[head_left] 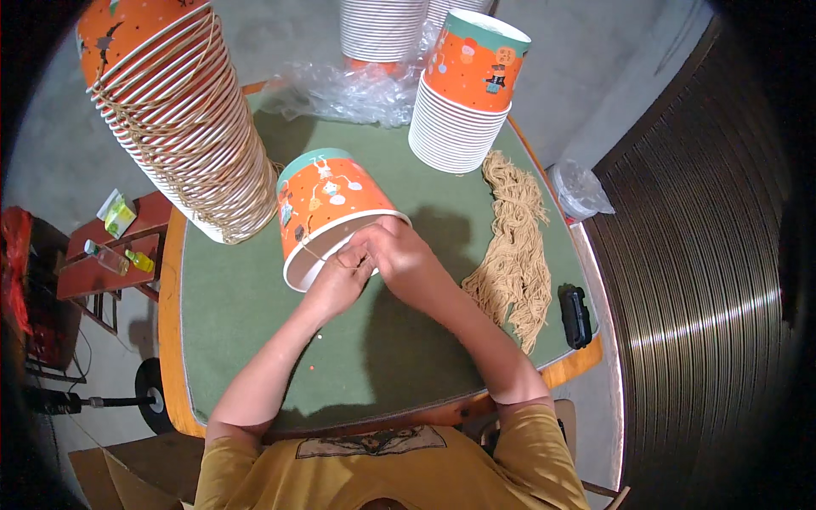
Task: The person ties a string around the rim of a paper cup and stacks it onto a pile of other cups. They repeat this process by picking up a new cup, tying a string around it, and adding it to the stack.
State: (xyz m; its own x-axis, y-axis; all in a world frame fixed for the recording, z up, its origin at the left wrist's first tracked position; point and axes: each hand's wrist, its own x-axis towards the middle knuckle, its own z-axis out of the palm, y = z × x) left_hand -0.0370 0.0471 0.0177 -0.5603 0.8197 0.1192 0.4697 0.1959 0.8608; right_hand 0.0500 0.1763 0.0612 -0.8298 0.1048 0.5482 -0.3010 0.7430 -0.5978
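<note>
An orange paper bucket [336,194] with a green base band and cartoon figures lies tilted on the table, its white-rimmed mouth toward me. A thin tan cord [313,252] runs across its wall near the rim. My left hand [342,279] is closed, pinching the cord at the mouth. Against the rim, my right hand [398,257] is closed too, its fingertips meeting those of the left around the cord. Some right fingers are hidden. To the right lies a loose bundle of tan cords [514,246].
A tall stack of nested buckets strung with cords [183,127] leans at the left. Another bucket stack [463,102] stands at the back right, beside crumpled clear plastic [344,95]. A black case [575,316] rests near the right edge of the green-topped table [246,340].
</note>
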